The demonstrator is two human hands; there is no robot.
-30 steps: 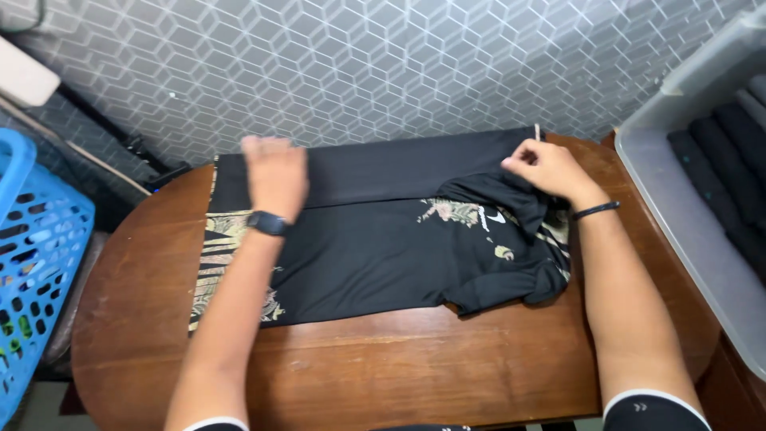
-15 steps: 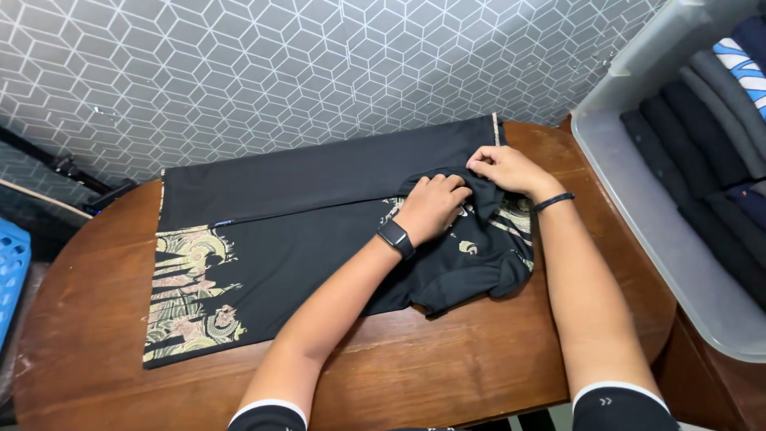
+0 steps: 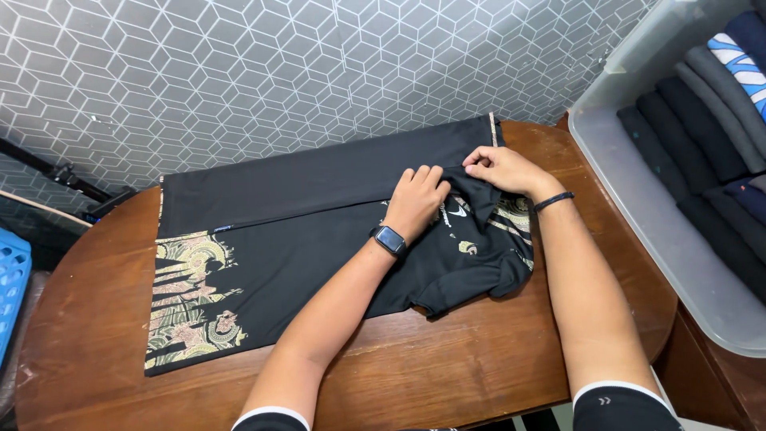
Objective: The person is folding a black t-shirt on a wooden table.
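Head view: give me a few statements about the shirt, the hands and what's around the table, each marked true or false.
1. Both hands are on the collar end of the black shirt. True: the left hand and the right hand meet there.
2. The shirt hangs from a hanger. False: it lies flat on the wooden table.
3. The left wrist wears a watch. True.
4. The clear bin at the right is empty. False: it holds folded clothes.
5. The shirt's patterned hem lies at the right end. False: it lies at the left end.
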